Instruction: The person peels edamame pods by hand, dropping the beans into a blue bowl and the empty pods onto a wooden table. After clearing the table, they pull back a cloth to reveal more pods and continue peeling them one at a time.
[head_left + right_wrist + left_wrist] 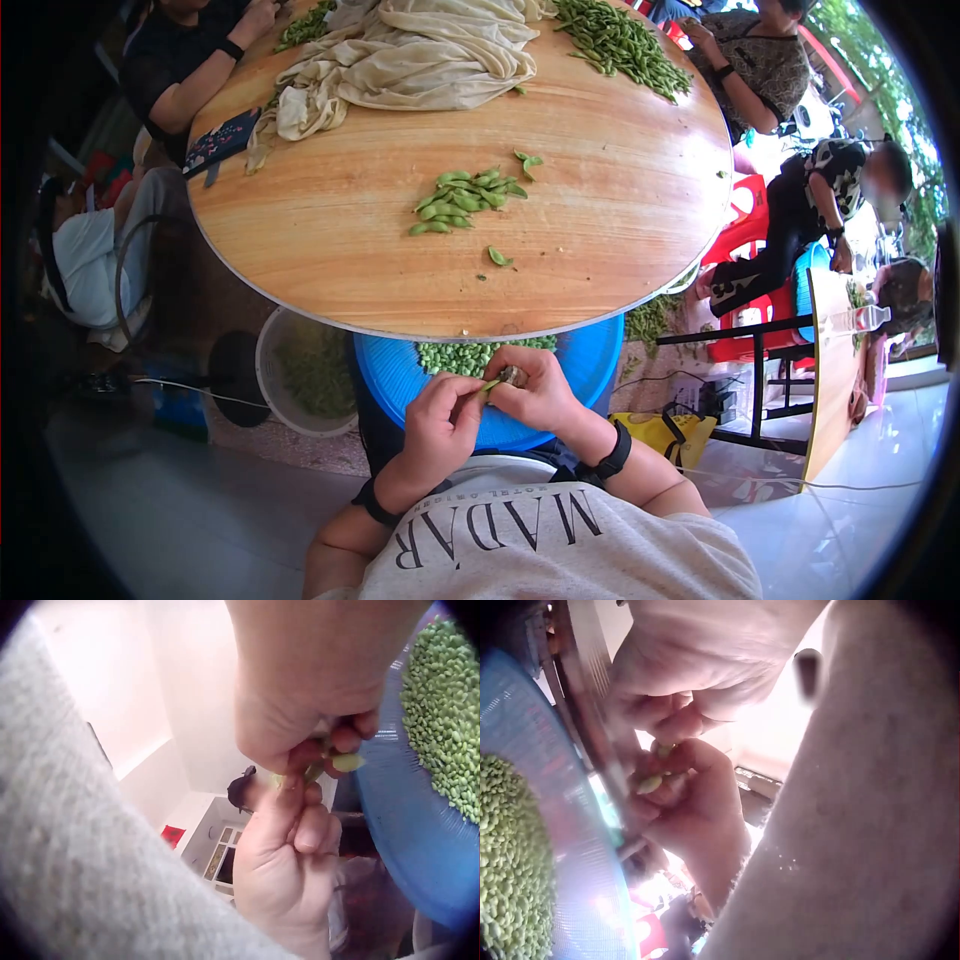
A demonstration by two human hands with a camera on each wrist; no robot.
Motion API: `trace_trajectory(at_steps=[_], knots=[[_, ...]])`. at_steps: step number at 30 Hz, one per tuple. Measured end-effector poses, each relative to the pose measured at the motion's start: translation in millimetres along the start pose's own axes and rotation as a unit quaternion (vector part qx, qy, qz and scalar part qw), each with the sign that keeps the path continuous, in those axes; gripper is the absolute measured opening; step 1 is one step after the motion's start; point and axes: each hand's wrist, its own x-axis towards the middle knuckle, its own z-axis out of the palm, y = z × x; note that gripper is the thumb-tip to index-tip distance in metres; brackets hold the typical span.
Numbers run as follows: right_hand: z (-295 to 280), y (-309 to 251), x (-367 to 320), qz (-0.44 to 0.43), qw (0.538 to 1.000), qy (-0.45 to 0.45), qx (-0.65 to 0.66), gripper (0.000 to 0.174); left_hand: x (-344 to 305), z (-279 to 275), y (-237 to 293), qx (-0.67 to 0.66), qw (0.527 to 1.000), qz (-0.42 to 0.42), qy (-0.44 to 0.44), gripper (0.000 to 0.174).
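Over a blue basket (385, 385), my two hands meet close together. My left hand (440, 425) pinches one end of a green edamame pod (487, 387) between thumb and fingers. Curled around the pod's other end is my right hand (545, 395). In the right wrist view a pale green piece (347, 762) sticks out by the right fingers, and the left thumb lies against the pod. From the left wrist side, a light green bit (651, 784) shows among the right fingers. Shelled green beans (450, 712) cover the basket's bottom.
A round wooden table (340, 230) stands just beyond the basket, bearing a small pile of pods (465, 198), a larger pod heap (625, 45) and a crumpled cloth (430, 60). Left of the basket is a pale tub (268, 365). Other people sit around.
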Motion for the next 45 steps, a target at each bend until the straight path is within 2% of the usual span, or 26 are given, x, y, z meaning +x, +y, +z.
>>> trace_trajectory(at_steps=[4,7,10,11,14,16,18,19,21,22,23,24,26,28,29,32,34,36,37,41,44,45], knots=[[-1.8,-1.6,2.3,-0.015,1.000,-0.018,-0.002,0.013,2.7,-3.4,-4.5,0.035,0.999,0.040,0.000,0.008],[-17.1,-18.3,2.1,0.037,0.997,-0.062,-0.038,0.016,-0.2,-14.3,-15.3,0.034,0.999,0.007,0.030,0.006],[-33.7,-21.9,1.6,-0.030,0.967,-0.154,-0.202,0.016,-4.3,-33.9,-21.2,0.049,0.996,-0.036,0.058,0.004],[-36.9,-19.0,2.9,-0.110,0.960,-0.157,-0.205,0.014,-8.0,-43.9,-30.9,0.066,0.992,-0.060,0.091,0.004],[-59.6,-56.1,20.4,-0.086,0.959,-0.132,-0.236,0.013,-10.5,-82.4,-48.5,0.159,0.968,-0.116,0.157,0.008],[-68.0,-62.3,50.7,-0.109,0.960,0.001,-0.260,0.013,-16.5,-112.1,-70.3,0.377,0.916,-0.069,0.123,0.018],[-75.3,-52.7,99.0,-0.194,0.914,0.107,-0.339,0.015,-14.0,-120.7,-71.2,0.516,0.847,0.011,0.129,0.022],[-75.2,-47.8,116.8,-0.180,0.904,0.115,-0.370,0.017,-11.4,-123.9,-69.8,0.581,0.802,0.051,0.132,0.024],[-75.1,-46.6,139.0,-0.162,0.890,0.120,-0.409,0.019,-5.6,-119.6,-59.1,0.369,0.917,-0.060,0.140,0.024],[-73.5,-43.7,143.7,-0.154,0.888,0.116,-0.417,0.020,-5.4,-114.7,-49.7,0.252,0.950,-0.123,0.141,0.024],[-71.1,-38.6,144.3,-0.143,0.887,0.111,-0.424,0.021,0.6,-107.6,-30.5,0.202,0.952,-0.185,0.138,0.022],[-71.3,-33.3,140.1,-0.151,0.894,0.112,-0.408,0.021,-0.5,-105.5,-36.4,0.192,0.958,-0.167,0.133,0.019],[-80.3,-36.5,132.2,-0.176,0.901,0.126,-0.375,0.021,5.1,-92.3,-36.8,0.156,0.963,-0.201,0.088,0.018],[-81.6,-53.0,110.1,-0.086,0.950,0.115,-0.277,0.020,8.5,-74.6,-59.0,0.177,0.963,-0.202,-0.005,0.019],[-79.7,-55.9,97.2,-0.039,0.967,0.109,-0.226,0.019,10.6,-65.0,-72.5,0.229,0.954,-0.181,-0.067,0.021],[-75.4,-49.0,67.8,-0.088,0.965,0.156,-0.192,0.017,29.0,-33.3,-124.5,0.372,0.888,-0.141,-0.232,0.031],[-74.5,-43.0,52.2,-0.076,0.968,0.164,-0.174,0.015,30.8,-5.5,-179.4,0.338,0.926,-0.028,-0.167,0.036],[-75.3,-35.2,40.6,-0.063,0.968,0.171,-0.170,0.014,34.9,17.7,-230.4,0.304,0.944,0.003,-0.128,0.038],[-77.5,-28.2,37.2,-0.065,0.971,0.165,-0.162,0.014,36.6,24.8,-237.7,0.285,0.952,0.019,-0.110,0.039],[-87.7,-8.9,25.0,-0.165,0.955,0.177,-0.172,0.015,34.3,33.1,-253.8,0.358,0.916,-0.129,-0.128,0.039],[-92.1,-8.5,20.3,-0.142,0.969,0.166,-0.118,0.016,34.8,37.8,-257.2,0.411,0.870,-0.233,-0.141,0.040],[-92.1,-8.9,21.0,-0.156,0.967,0.162,-0.118,0.016,35.8,38.7,-249.6,0.447,0.839,-0.271,-0.151,0.040]])
